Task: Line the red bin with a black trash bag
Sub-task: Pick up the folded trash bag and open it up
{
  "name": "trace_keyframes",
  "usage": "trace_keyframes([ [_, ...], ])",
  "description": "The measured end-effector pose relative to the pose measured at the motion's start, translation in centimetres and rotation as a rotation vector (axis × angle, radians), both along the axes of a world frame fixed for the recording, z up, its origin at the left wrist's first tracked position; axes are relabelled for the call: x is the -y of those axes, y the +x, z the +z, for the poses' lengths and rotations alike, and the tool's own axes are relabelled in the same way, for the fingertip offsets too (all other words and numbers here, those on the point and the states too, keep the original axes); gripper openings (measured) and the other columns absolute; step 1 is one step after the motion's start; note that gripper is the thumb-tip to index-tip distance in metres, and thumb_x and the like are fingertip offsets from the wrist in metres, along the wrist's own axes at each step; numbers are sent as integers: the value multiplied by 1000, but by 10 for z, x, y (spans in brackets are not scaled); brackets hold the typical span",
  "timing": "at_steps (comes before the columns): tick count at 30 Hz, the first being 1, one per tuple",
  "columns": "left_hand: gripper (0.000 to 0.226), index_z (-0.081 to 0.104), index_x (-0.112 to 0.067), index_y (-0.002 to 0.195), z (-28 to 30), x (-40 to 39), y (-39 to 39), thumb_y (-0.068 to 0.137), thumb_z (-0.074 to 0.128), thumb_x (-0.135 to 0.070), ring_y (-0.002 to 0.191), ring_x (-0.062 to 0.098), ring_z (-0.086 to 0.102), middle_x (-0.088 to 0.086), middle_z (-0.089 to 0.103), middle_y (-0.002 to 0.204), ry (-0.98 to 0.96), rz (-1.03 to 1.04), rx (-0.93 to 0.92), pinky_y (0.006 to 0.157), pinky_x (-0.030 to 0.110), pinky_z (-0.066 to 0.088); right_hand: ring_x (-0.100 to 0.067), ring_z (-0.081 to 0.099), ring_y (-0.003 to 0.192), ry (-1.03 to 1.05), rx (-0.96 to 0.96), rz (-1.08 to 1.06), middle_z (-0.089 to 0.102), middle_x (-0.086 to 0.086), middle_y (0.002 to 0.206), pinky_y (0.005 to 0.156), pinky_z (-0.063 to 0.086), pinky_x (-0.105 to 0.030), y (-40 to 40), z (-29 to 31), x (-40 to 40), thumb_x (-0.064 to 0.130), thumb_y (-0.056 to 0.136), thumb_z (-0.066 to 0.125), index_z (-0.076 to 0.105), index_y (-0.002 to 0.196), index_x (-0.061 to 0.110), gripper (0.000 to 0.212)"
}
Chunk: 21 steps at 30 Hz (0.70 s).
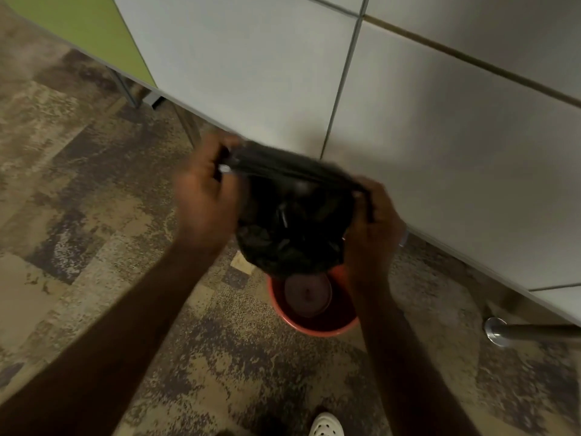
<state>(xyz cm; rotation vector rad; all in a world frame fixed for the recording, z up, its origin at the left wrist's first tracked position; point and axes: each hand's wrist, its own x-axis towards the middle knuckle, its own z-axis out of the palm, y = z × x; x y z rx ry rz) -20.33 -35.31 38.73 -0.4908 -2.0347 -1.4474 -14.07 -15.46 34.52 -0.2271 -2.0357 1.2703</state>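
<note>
A black trash bag (292, 221) hangs in the air, stretched between both hands above the red bin. My left hand (204, 196) grips the bag's top edge on the left, and my right hand (372, 221) grips it on the right. The bag's crumpled body droops down and hides the far rim of the red bin (314, 327), which stands on the floor close to a partition. The bin's inside bottom shows as a dark round disc, and nothing lies in it. The picture is blurred around the hands.
White partition panels (440, 136) run diagonally behind the bin, with a green panel (78, 29) at the upper left. Metal legs (500, 330) hold the panels off the patterned floor (94, 215). A white shoe (325, 424) shows at the bottom edge.
</note>
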Motion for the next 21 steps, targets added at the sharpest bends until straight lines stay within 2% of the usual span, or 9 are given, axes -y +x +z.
trace_keyframes([
  [1, 20, 59, -30, 100, 14, 13, -2, 101, 48, -14, 81, -6, 58, -24, 62, 94, -20, -48, -233, 72, 11, 47, 3, 64, 100, 19, -209, 38, 66, 20, 108, 82, 46, -7, 3, 8, 5, 15, 102, 47, 63, 118, 25, 25],
  [3, 15, 58, -24, 103, 8, 35, 2, 98, 49, -13, 83, 0, 57, -15, 61, 96, -270, -78, -331, 77, 14, 44, 3, 63, 106, 108, -268, 157, 65, 15, 117, 87, 46, -10, 16, 1, 16, 14, 101, 50, 60, 123, 21, 26],
  [4, 13, 59, -23, 103, -13, 43, 7, 96, 53, -14, 84, 6, 60, -8, 62, 97, -438, -100, -179, 79, 17, 46, 7, 60, 101, 163, -71, 217, 65, 14, 112, 87, 46, -10, 23, -12, 21, 17, 100, 50, 60, 123, 22, 25],
  [7, 12, 63, -25, 91, -96, 58, 44, 99, 55, -27, 91, 16, 70, 0, 71, 100, -1016, -386, 892, 78, 20, 53, -11, 65, 93, 538, 1011, 498, 71, 1, 105, 94, 51, -29, 46, -72, 30, 24, 98, 49, 64, 117, 22, 24],
  [9, 15, 68, -21, 104, -143, 68, 60, 99, 55, -27, 100, 16, 67, 0, 68, 106, -1315, -585, 1090, 81, 18, 49, -26, 67, 103, 401, 1260, 531, 72, -11, 111, 90, 48, -23, 58, -103, 21, 15, 96, 52, 68, 118, 14, 27],
  [12, 15, 71, -21, 98, -159, 54, 53, 97, 57, -16, 89, 11, 64, -8, 65, 91, -883, -316, 1031, 81, 20, 48, -26, 68, 105, -283, 1124, 255, 70, -15, 116, 80, 54, -21, 61, -109, -5, 1, 93, 53, 72, 106, 14, 27],
  [15, 21, 75, -13, 94, -138, 3, 35, 92, 56, -3, 80, 13, 62, 2, 71, 88, -361, -4, 1052, 73, 22, 46, -31, 68, 98, -1091, 797, -94, 69, -16, 105, 69, 62, -36, 50, -92, -27, -4, 92, 47, 72, 83, 19, 35],
  [18, 23, 74, -5, 96, -111, -50, 24, 95, 52, -6, 82, 26, 68, 15, 73, 94, -97, -73, 1193, 73, 33, 54, -31, 67, 101, -1140, 592, -257, 68, -13, 109, 61, 60, -35, 46, -75, -44, -3, 91, 43, 71, 81, 22, 38],
  [21, 20, 74, 0, 97, -91, -73, 15, 94, 55, -4, 78, 29, 66, 30, 72, 96, -31, -264, 1097, 72, 36, 52, -32, 66, 100, -866, 453, -352, 69, -13, 109, 80, 59, -46, 46, -70, -60, -4, 87, 40, 70, 88, 23, 41],
])
